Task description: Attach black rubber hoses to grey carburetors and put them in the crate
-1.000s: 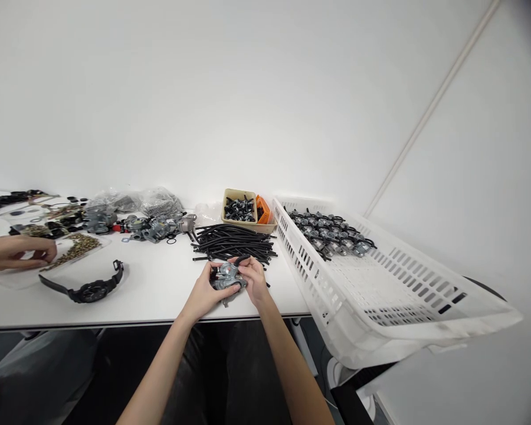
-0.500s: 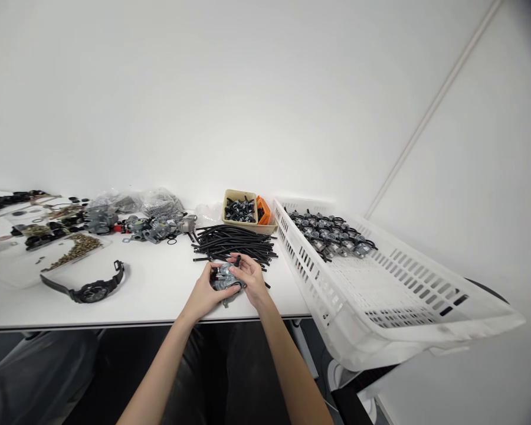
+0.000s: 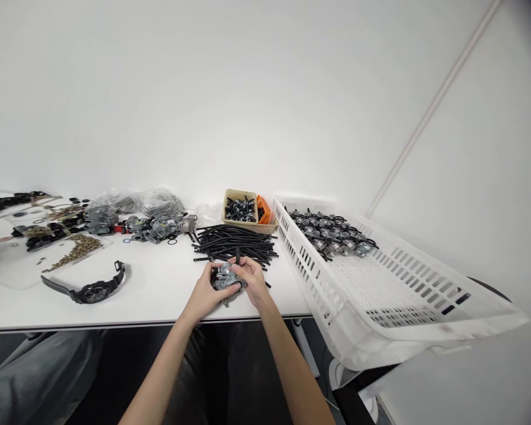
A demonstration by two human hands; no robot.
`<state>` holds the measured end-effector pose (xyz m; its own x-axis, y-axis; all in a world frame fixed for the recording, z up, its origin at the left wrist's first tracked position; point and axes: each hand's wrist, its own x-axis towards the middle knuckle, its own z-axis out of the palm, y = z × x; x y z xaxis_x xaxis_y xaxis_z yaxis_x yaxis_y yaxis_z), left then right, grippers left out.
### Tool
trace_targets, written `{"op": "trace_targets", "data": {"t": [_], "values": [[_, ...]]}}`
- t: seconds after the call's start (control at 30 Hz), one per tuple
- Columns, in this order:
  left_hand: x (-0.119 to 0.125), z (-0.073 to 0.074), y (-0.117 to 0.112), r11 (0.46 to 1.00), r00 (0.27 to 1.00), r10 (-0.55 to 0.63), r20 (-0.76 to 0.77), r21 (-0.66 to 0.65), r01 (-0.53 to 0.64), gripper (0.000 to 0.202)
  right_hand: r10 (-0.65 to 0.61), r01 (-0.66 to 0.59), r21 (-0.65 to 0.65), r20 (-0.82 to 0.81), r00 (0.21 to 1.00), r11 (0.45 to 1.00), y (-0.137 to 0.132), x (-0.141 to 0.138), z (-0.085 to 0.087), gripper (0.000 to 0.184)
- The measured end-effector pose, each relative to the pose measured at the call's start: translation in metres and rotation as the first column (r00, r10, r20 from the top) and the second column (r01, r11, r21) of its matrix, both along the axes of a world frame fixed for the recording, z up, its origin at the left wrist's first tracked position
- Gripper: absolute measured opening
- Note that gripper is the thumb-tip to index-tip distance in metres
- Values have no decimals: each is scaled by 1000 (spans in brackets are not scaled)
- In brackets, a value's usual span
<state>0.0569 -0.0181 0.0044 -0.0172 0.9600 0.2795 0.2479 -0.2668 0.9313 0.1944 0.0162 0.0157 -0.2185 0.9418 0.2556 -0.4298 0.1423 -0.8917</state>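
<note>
Just past the table's front edge is a grey metal carburetor (image 3: 223,280), tilted between my two hands. My left hand (image 3: 207,293) is closed round its left side, with the thumb lying across the front. My right hand (image 3: 253,281) is closed at the upper right, its thumb and fingers pinching beside a short black fitting (image 3: 238,255) that stands upright from the carburetor. The fingers partly hide where the fitting meets the body. Right behind my hands lies a pile of black rubber hoses (image 3: 230,241).
A white plastic crate (image 3: 371,298) at the right holds several carburetors (image 3: 331,232). Behind the hoses stand a cream tray (image 3: 240,194) of small black parts and an orange basket (image 3: 265,212). Leftward lie more carburetors (image 3: 159,229), a wristwatch (image 3: 92,292) and brass pieces (image 3: 77,248). Someone's leg shows lower left.
The black fitting at the top of the carburetor has gone from leaning right to nearly upright. My right fingers have shifted slightly around it; my left hand holds still.
</note>
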Motion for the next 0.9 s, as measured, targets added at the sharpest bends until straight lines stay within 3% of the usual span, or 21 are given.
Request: {"op": "trace_targets", "data": {"t": [0.33, 0.47, 0.63, 0.9], "values": [[0, -6, 5, 1000, 999, -9, 34, -9, 10, 53, -16, 11, -50, -94, 995, 999, -1, 3, -1, 17], [-1, -8, 6, 1000, 999, -15, 35, 0, 15, 54, 35, -36, -12, -94, 995, 999, 1, 3, -1, 18], [0, -6, 5, 1000, 1000, -2, 16, 5, 1, 54, 58, -56, 41, -48, 997, 998, 1, 5, -1, 27], [0, -6, 4, 1000, 1000, -6, 6, 0, 6, 55, 28, -27, -21, 29, 999, 999, 4, 1, -6, 39]]}}
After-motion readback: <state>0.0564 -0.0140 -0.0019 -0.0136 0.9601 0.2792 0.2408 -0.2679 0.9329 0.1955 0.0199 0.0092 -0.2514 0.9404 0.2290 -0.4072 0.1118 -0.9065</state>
